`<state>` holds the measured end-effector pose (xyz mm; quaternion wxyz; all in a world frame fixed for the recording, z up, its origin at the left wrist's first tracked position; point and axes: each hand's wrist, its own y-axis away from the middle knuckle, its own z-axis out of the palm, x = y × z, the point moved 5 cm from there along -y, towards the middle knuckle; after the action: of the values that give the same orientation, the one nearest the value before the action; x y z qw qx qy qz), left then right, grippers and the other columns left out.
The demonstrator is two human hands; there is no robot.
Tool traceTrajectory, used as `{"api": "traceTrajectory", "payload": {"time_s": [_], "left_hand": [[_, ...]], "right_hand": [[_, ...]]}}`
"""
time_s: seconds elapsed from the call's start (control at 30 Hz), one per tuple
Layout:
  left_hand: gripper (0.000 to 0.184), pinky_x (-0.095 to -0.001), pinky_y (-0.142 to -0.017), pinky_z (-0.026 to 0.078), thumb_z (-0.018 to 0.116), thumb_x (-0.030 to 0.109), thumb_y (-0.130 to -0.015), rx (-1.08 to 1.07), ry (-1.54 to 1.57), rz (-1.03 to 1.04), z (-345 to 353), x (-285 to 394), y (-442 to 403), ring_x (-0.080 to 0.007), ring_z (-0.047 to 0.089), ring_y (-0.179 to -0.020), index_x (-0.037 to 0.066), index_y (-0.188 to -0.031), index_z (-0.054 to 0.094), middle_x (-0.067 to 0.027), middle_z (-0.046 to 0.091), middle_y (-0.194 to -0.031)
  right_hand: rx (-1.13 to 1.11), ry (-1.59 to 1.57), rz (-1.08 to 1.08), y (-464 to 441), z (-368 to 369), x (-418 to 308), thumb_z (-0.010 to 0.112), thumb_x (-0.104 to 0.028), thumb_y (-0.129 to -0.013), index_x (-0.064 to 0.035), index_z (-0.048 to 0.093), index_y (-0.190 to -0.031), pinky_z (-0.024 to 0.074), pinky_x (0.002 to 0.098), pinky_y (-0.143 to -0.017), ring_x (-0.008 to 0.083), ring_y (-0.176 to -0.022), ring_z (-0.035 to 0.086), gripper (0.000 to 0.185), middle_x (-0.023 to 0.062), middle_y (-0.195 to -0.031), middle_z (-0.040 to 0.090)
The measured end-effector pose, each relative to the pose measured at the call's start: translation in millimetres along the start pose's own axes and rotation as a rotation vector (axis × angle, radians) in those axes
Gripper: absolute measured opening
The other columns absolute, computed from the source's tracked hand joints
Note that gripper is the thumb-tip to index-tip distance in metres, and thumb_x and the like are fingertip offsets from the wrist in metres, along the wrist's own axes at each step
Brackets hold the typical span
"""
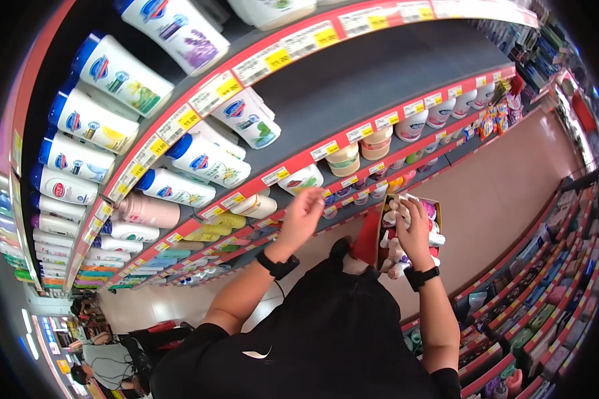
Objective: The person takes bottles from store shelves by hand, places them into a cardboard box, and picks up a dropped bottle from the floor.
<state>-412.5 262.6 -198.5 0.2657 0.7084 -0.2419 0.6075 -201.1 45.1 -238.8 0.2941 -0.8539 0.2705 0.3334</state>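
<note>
Store aisle. A smooth, pinkish-brown floor [506, 173] ran between red-edged shelves [379, 60] on my left and a lower bank of racks [512, 306] on my right. Price labels [286, 56] lined the shelf edges; white strip lights [30, 332] glowed far left.

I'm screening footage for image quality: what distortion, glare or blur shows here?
Head view: strong fisheye distortion bows the price rails; black vignetting fills the corners; ceiling lights burn white; pale glare on the floor; left hand looks slightly soft.

Black short-sleeved shirt [313, 332] with small pale chest logo [256, 354], black band [278, 265] on each wrist
</note>
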Motion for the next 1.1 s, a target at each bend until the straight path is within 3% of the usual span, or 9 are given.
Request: {"api": "traceTrajectory", "payload": {"time_s": [0.17, 0.3, 0.47, 0.57, 0.73, 0.87, 0.9, 1.0, 1.1], "left_hand": [[0.059, -0.0456, -0.116, 0.038, 0.063, 0.0, -0.095, 0.336, -0.418, 0.612, -58, 110, -6, -0.0334, 0.047, -0.138, -0.002, -0.149, 0.04, -0.0224, 0.046, -0.148], [0.081, -0.0514, -0.125, 0.02, 0.063, 0.001, -0.093, 0.39, -0.49, 0.7, -73, 132, -22, -0.044, 0.023, -0.154, -0.01, -0.158, 0.016, -0.0345, 0.021, -0.163], [0.084, -0.0474, -0.124, 0.022, 0.059, -0.001, -0.094, 0.345, -0.319, 0.641, -83, 122, -47, -0.0427, 0.027, -0.153, -0.01, -0.161, 0.009, -0.0341, 0.022, -0.163], [0.084, -0.0439, -0.123, 0.029, 0.049, -0.01, -0.096, 0.281, -0.093, 0.547, -87, 113, -57, -0.0337, 0.03, -0.152, -0.001, -0.164, 0.001, -0.0248, 0.021, -0.166], [0.08, -0.0444, -0.118, 0.034, 0.058, -0.007, -0.093, 0.355, -0.102, 0.621, -85, 117, -57, -0.0388, 0.041, -0.142, -0.007, -0.16, 0.015, -0.0286, 0.033, -0.154], [0.076, -0.0468, -0.113, 0.039, 0.062, -0.007, -0.089, 0.41, -0.259, 0.683, -76, 122, -40, -0.0425, 0.045, -0.134, -0.005, -0.157, 0.028, -0.0263, 0.04, -0.143], [0.074, -0.049, -0.111, 0.037, 0.063, -0.009, -0.085, 0.398, -0.535, 0.728, -72, 132, -31, -0.0437, 0.045, -0.131, -0.005, -0.153, 0.036, -0.0257, 0.041, -0.141], [0.071, -0.0505, -0.113, 0.034, 0.064, -0.009, -0.083, 0.333, -0.572, 0.798, -59, 139, -19, -0.0429, 0.044, -0.131, -0.005, -0.149, 0.04, -0.0255, 0.044, -0.139], [0.078, -0.0527, -0.116, 0.033, 0.078, 0.009, -0.083, 0.293, -0.573, 0.908, -41, 144, -1, -0.043, 0.042, -0.138, -0.004, -0.149, 0.039, -0.0263, 0.042, -0.149]], "right_hand": [[-0.082, -0.139, -0.245, -90, 15, -144, 0.066, -0.006, -0.091, -0.0021, 0.066, -0.123, 0.0473, 0.0445, -0.105, 0.0394, -0.125, 0.058, 0.032, 0.0203, -0.134, 0.061], [-0.228, -0.388, -0.264, -138, 54, -219, 0.066, -0.006, -0.09, -0.0011, 0.063, -0.127, 0.0478, 0.043, -0.105, 0.0391, -0.122, 0.06, 0.037, 0.0201, -0.133, 0.061], [-0.205, -0.453, -0.302, -172, 106, -263, 0.066, -0.007, -0.089, 0.0014, 0.048, -0.144, 0.0487, 0.0416, -0.105, 0.0392, -0.126, 0.059, 0.059, 0.0234, -0.135, 0.06], [-0.209, -0.523, -0.287, -183, 126, -265, 0.066, -0.008, -0.088, 0.0026, 0.04, -0.151, 0.049, 0.0402, -0.105, 0.0383, -0.128, 0.059, 0.068, 0.0253, -0.135, 0.059], [-0.17, -0.484, -0.296, -185, 122, -265, 0.069, -0.011, -0.088, 0.0022, 0.038, -0.151, 0.0487, 0.0393, -0.106, 0.0365, -0.128, 0.059, 0.071, 0.0242, -0.131, 0.06], [-0.313, -0.702, -0.192, -179, 120, -250, 0.077, -0.004, -0.083, -0.0035, 0.049, -0.136, 0.0531, 0.0355, -0.097, 0.0216, -0.115, 0.064, 0.06, 0.0108, -0.119, 0.062], [-0.323, -0.799, -0.122, -170, 108, -253, 0.078, 0.0, -0.081, -0.0053, 0.052, -0.132, 0.0532, 0.0319, -0.095, 0.0161, -0.112, 0.064, 0.057, 0.007, -0.119, 0.062], [-0.208, -0.771, -0.218, -151, 86, -247, 0.077, 0.0, -0.082, -0.0051, 0.052, -0.133, 0.0523, 0.0328, -0.097, 0.0191, -0.117, 0.064, 0.057, 0.0103, -0.128, 0.063], [0.027, -0.602, -0.431, -124, 45, -243, 0.08, -0.006, -0.08, -0.0058, 0.054, -0.134, 0.0473, 0.0421, -0.107, 0.0364, -0.129, 0.058, 0.06, 0.0183, -0.141, 0.057]]}}
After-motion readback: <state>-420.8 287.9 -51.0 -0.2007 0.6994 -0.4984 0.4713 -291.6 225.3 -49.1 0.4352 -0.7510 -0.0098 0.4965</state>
